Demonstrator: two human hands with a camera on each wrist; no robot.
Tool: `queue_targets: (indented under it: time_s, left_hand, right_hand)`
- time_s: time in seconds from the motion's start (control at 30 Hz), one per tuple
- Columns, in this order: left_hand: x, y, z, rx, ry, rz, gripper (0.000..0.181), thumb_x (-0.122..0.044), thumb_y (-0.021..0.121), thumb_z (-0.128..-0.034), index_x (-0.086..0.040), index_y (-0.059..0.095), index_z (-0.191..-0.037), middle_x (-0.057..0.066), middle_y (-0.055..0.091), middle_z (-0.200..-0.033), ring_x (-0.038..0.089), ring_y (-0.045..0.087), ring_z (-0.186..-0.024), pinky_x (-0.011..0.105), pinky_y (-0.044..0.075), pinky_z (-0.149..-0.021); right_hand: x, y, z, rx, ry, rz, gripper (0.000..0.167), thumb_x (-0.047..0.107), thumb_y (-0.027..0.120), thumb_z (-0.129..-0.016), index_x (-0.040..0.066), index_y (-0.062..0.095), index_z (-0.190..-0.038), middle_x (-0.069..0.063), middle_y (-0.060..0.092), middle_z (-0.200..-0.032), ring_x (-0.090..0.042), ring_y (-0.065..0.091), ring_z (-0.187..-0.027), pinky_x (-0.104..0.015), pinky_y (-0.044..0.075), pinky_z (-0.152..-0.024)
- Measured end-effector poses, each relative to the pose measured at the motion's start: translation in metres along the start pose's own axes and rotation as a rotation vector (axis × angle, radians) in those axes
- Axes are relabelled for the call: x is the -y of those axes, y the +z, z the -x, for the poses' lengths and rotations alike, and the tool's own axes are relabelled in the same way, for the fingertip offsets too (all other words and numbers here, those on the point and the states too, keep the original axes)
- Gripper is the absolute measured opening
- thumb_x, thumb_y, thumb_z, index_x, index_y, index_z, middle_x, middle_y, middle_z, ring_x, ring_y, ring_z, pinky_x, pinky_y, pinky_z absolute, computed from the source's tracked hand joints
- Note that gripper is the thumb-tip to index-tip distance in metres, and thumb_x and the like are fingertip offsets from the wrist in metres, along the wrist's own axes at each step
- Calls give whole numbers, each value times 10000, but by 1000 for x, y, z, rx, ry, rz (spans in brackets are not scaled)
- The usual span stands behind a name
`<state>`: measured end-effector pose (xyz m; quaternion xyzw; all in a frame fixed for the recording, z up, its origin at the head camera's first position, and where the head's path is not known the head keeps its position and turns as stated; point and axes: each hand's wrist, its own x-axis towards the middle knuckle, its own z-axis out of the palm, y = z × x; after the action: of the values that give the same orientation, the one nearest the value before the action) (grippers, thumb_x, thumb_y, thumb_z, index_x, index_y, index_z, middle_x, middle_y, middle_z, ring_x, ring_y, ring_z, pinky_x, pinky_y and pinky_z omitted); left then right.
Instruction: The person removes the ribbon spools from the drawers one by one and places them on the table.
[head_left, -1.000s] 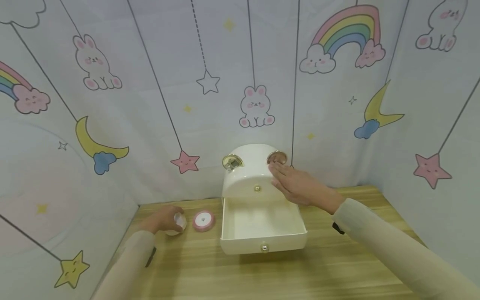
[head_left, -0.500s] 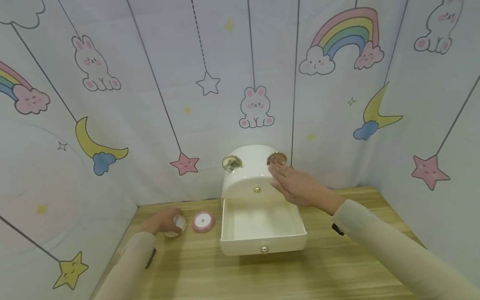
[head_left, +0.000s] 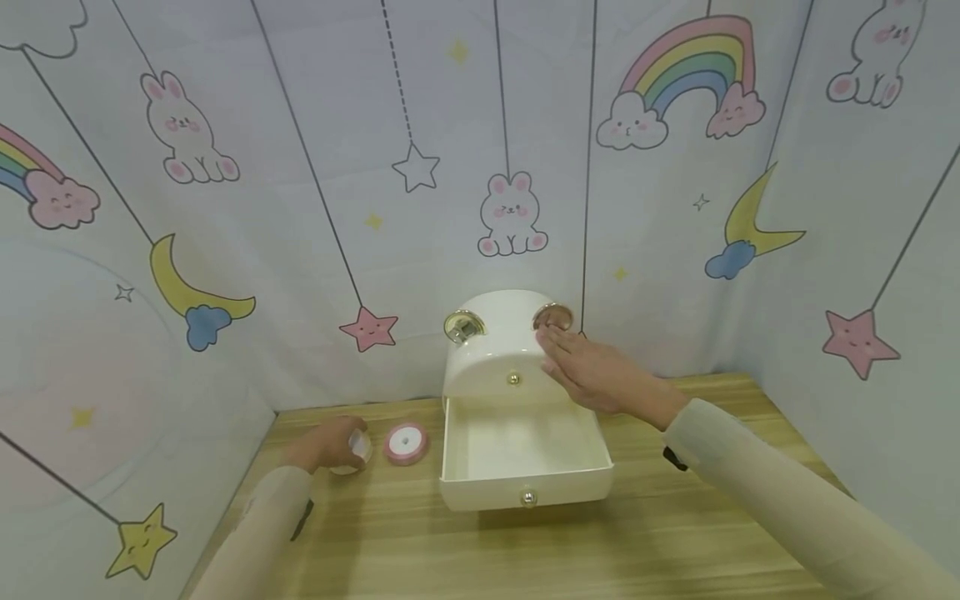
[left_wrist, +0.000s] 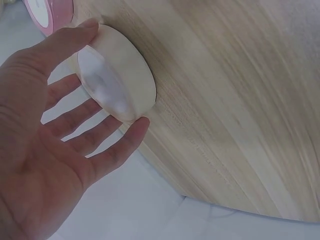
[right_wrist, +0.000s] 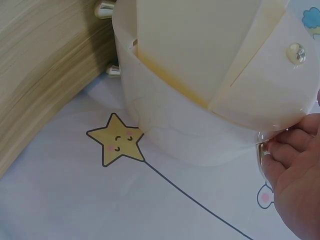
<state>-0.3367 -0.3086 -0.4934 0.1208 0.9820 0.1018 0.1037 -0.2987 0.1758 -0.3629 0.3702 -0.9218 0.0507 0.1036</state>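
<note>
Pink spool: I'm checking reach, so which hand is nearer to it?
Left. The left hand is just left of the pink spool, holding the cream roll; the right hand is farther off to the right, at the box's upper right.

Pink roll (left_wrist: pixel 52 15) cropped by left wrist view's edge, cream roll (head_left: pixel 362 446) partly hidden by left fingers (head_left: pixel 351 425)

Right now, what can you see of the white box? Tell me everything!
The white box is glossy and looks like plastic. It stands upright on the wooden table, on shiny feet. Its top is rounded, with two round, gold-rimmed fittings. The lower drawer is pulled out; the front panel above and the drawer each have a shiny knob. The right hand appears to touch one fitting.
</note>
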Motion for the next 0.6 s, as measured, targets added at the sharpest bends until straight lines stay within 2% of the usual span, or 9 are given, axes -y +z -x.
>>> queue_targets:
  time_s: [0.17, 0.43, 0.6]
  left_hand:
    - [-1, 0, 1, -4, 10, -12, 657, -215, 911, -789, 24, 622, -1328, 273, 631, -1385, 446, 610, -1259, 632, 490, -1093]
    - [-5, -7, 9, -4, -9, -7, 718, -241, 892, -818, 25, 571, -1403, 302, 597, -1393, 458, 596, -1262, 644, 499, -1077]
    - [-8, -14, 12, -4, -31, 19, 746, -270, 855, -868, 38, 518, -1459, 343, 529, -1466, 510, 533, -1352, 671, 452, -1122]
  right_hand:
    - [0, 0, 0, -3, 6, -4, 604, 312, 358, -1142, -70, 298, -1605, -247, 302, -1690, -405, 320, -1581, -543, 324, -1281]
    - [0, 3, 1, 11, 28, -6, 615, 336, 338, -1145, -48, 276, -1622, -227, 273, -1708, -395, 298, -1593, -549, 317, -1283]
    - [1, 2, 0, 2, 28, -6, 612, 332, 347, -1144, -44, 283, -1621, -228, 288, -1703, -393, 308, -1590, -546, 322, -1281]
